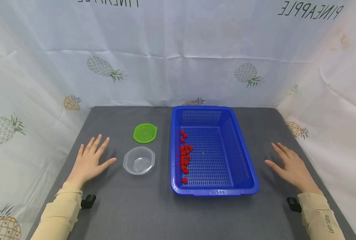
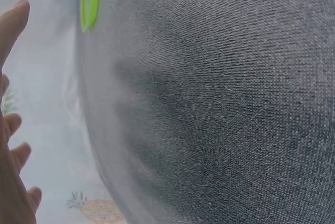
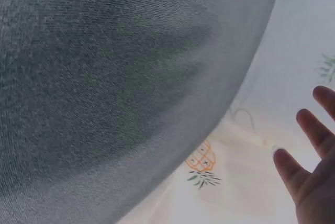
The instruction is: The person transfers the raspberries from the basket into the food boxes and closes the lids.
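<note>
My left hand (image 1: 88,164) is at the left side of the table with its fingers spread, holding nothing. Nearest to it stands a clear plastic bowl (image 1: 139,161), uncovered, with nothing visible inside. A green lid (image 1: 145,133) lies flat just behind the bowl. Right of centre is a blue perforated basket (image 1: 215,192); small red pieces (image 1: 186,152) are gathered along its left side. Over the table's right part, my right hand (image 1: 292,165) has its fingers extended and grips nothing. In the right wrist view its fingers (image 3: 315,132) show against the curtain.
The grey table (image 1: 129,213) has a curtain with pineapple prints (image 1: 165,76) hanging behind it and on both sides. A black wrist device (image 1: 88,201) sits at the left cuff, another black device (image 1: 294,204) at the right.
</note>
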Motion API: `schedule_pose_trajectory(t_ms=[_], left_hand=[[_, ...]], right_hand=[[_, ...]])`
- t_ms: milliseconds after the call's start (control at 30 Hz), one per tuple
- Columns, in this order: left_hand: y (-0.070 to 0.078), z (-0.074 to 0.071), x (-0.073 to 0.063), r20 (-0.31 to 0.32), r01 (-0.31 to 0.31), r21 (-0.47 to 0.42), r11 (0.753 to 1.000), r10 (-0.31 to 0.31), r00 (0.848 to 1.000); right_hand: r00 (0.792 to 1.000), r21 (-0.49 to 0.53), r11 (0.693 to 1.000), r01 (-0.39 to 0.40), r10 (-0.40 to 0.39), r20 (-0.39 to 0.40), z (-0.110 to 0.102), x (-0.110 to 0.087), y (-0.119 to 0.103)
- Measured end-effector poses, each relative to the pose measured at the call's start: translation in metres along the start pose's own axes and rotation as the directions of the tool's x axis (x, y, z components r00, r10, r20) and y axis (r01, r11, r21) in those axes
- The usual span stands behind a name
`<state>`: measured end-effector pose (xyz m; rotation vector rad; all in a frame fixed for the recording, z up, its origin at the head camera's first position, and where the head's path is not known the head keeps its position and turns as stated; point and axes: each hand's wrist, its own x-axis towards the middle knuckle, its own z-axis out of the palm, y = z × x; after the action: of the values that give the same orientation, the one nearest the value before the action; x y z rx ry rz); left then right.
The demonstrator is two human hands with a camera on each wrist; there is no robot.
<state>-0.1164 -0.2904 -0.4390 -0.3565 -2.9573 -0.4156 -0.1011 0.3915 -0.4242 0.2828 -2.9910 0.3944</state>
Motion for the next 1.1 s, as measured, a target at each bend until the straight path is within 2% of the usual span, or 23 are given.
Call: schedule_pose_trajectory(t_ms=[233, 433, 600, 800, 1100], left_hand=[[0.004, -0.005, 0.001, -0.014, -0.017, 0.016, 1.000, 0.017, 1.000], [0.010, -0.011, 0.001, -0.032, -0.044, 0.021, 0.999, 0.045, 0.998], [0.013, -0.016, 0.001, -0.042, -0.067, 0.018, 0.998, 0.068, 0.997], [0.018, -0.020, 0.002, -0.042, -0.059, -0.008, 0.998, 0.059, 0.997], [0.027, -0.025, 0.007, -0.055, -0.056, -0.078, 0.995, 0.052, 0.997]], right_hand=[[0.999, -0.015, 0.999, -0.038, 0.038, -0.028, -0.011, 0.000, -0.007], [0.993, 0.004, 0.999, 0.040, -0.039, -0.113, -0.022, 0.002, -0.015], [0.991, 0.005, 0.998, 0.057, -0.056, -0.120, -0.032, 0.004, -0.027], [0.986, -0.027, 0.996, 0.084, -0.087, -0.141, -0.042, 0.009, -0.046], [0.953, -0.077, 0.980, 0.185, -0.198, -0.230, -0.050, 0.018, -0.070]])
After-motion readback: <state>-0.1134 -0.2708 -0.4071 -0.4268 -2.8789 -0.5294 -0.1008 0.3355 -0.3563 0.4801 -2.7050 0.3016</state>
